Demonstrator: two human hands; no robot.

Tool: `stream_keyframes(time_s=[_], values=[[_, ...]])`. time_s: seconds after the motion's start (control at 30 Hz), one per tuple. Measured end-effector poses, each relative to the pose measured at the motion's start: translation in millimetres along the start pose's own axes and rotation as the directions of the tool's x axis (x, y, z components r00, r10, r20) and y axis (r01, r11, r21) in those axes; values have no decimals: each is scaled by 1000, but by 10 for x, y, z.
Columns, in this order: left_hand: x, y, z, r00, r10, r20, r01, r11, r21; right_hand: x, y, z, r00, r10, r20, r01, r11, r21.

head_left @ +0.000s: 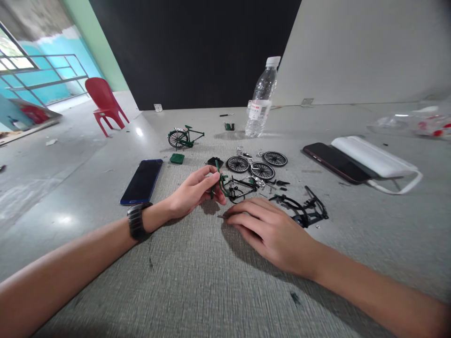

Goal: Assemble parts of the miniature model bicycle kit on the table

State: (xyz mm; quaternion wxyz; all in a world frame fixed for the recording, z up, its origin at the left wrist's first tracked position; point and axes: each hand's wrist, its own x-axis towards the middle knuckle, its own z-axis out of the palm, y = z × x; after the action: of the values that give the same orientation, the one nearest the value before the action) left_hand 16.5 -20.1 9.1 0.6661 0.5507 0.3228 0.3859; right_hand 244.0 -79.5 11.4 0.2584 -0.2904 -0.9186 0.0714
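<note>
My left hand (199, 190) is closed around a small green model-bicycle part (217, 165), held by thumb and fingers just above the table. Low over the tabletop, my right hand (264, 230) pinches a thin, pointed piece (222, 217) whose kind I cannot make out. Beyond my fingers lies a black miniature bicycle frame (243, 187). Several small spoked wheels (262, 170) rest behind it, among tiny silver and black parts. Past my right hand is another black frame piece (312, 211). Farther back stands a partly built green model bicycle (185, 137) with one wheel.
A blue-edged phone (142, 182) lies left, near a small green block (177, 158). At the back stand a clear water bottle (261, 101) and a small screwdriver (226, 115). A dark phone (334, 162) and white power bank (373, 157) lie right. A red chair (105, 104) is beyond.
</note>
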Motion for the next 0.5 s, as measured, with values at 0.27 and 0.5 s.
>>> stream_keyframes(time_s=[0.27,0.5], values=[[15,-32,-31,1000,12,20,-10,995,-99,20,68,-92,992,41,-122,-57,990,-127],[25,-31,-25,1000,-13,19,14,999,-46,-28,588,-201,888,411,-206,-455,851,-263]])
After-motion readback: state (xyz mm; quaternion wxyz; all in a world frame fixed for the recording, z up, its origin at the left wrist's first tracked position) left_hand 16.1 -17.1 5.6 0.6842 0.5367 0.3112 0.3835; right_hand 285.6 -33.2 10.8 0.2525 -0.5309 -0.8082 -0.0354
